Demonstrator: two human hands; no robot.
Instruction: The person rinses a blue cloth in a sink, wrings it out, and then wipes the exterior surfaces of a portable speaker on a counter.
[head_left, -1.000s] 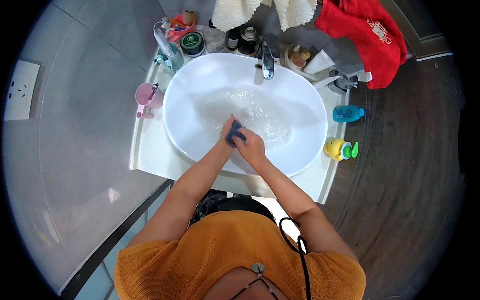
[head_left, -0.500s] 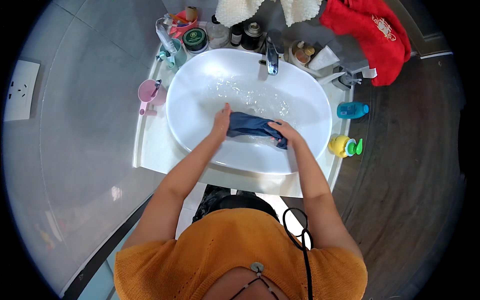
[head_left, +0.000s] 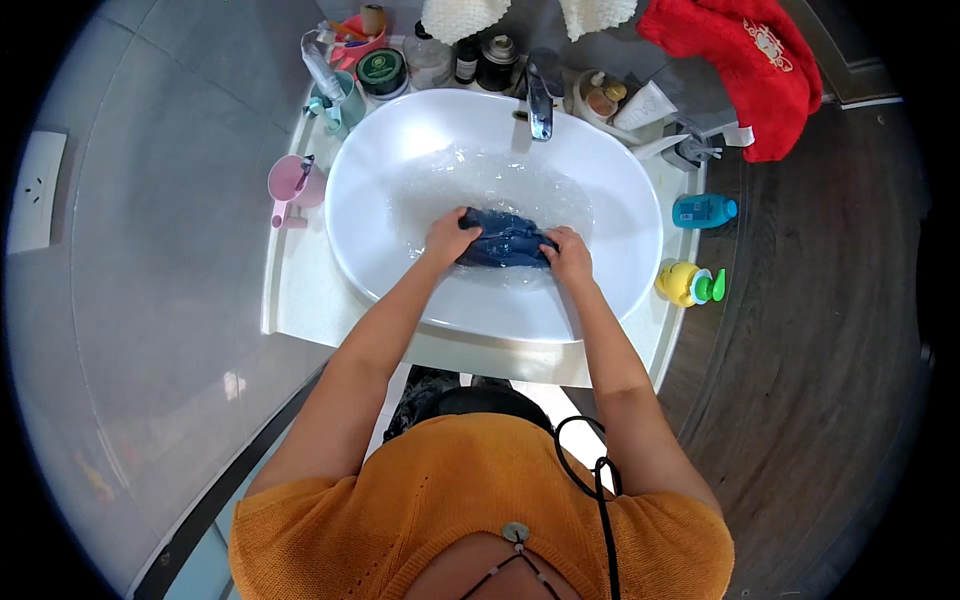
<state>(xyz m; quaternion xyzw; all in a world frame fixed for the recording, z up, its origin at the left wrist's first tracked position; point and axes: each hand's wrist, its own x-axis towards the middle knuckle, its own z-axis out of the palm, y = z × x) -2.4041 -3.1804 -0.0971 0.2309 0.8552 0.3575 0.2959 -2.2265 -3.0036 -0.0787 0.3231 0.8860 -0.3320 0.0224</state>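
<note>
A dark blue cloth (head_left: 505, 240) lies stretched sideways in the water at the bottom of the white oval washbasin (head_left: 365, 150). Its kind cannot be made out. My left hand (head_left: 450, 238) grips the cloth's left end, fingers closed over it. At the right end my right hand (head_left: 568, 254) is closed on the fabric, its thumb toward the middle. The cloth looks wet and partly sunk, with ripples and bubbles around it. The chrome faucet (head_left: 540, 105) stands at the basin's far side, beyond both hands.
On the counter's left is a pink cup (head_left: 285, 185) with a toothbrush. Jars and bottles, including a dark green-lidded jar (head_left: 381, 72), line the back. To the right stand a blue bottle (head_left: 703, 211) and a yellow pump bottle (head_left: 682, 285). A red towel (head_left: 740, 70) hangs at the back right.
Both hands have lowered the cloth into the water. Its right end, which hung down toward me, is now gathered more level, and the water is more stirred.
</note>
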